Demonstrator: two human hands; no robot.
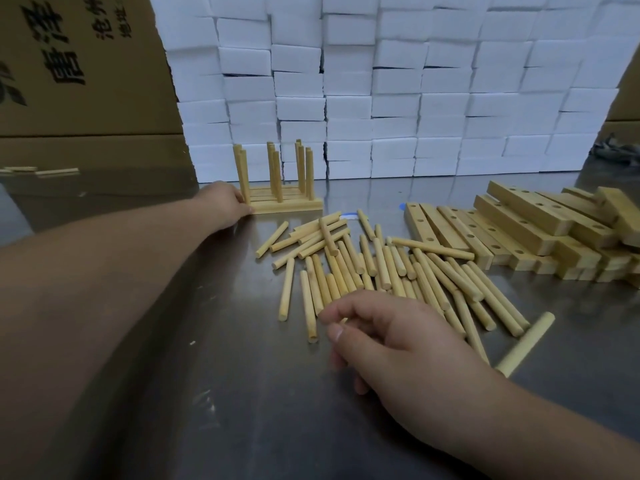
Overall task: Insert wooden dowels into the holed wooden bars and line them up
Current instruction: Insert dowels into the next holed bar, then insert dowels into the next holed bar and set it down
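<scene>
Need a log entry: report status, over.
Left grip touching end of doweled bars. Right grip empty, loosely curled above loose dowels. Bare bars stacked right. Nothing blocking.

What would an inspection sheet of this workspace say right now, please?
Surface: metal table, reflective, with pale specks.
Job's things: lined-up bars with upright dowels; loose dowels in the middle; holed bars stacked right.
Clutter: blue-and-white scrap by the far dowels; dark object far right, unclear.
Hands: left hand touches the lined-up bars' left end, grip unclear; right hand above the loose dowels' near edge, fingers loosely curled, holding nothing.
Cables: nothing seen.
Surroundings: white foam blocks behind; cardboard box left.
</scene>
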